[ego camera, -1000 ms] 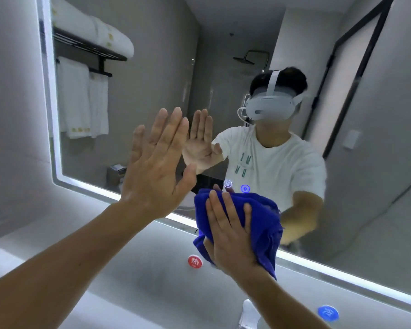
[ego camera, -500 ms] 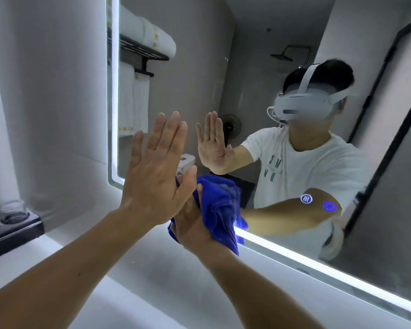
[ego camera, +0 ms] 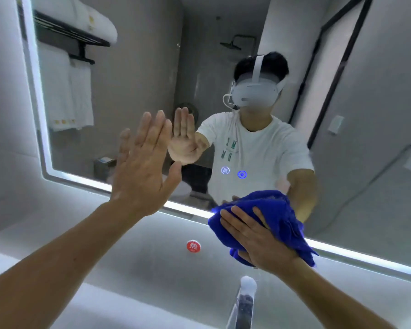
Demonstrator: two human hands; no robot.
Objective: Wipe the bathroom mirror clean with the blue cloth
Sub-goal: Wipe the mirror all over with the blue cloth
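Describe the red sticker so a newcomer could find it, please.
Find the lit lower edge of the mirror. On the grey wall beneath, left of the blue cloth, sits the sticker. It alone is red; the mirror's two buttons glow blue.

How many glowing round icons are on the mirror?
2, side by side low on the mirror: a paler icon, a bluer icon to its right. The blue cloth may hide more.

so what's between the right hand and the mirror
The blue cloth, bunched under the right hand and its flat fingers, against the mirror at its lit lower edge; the head view shows it.
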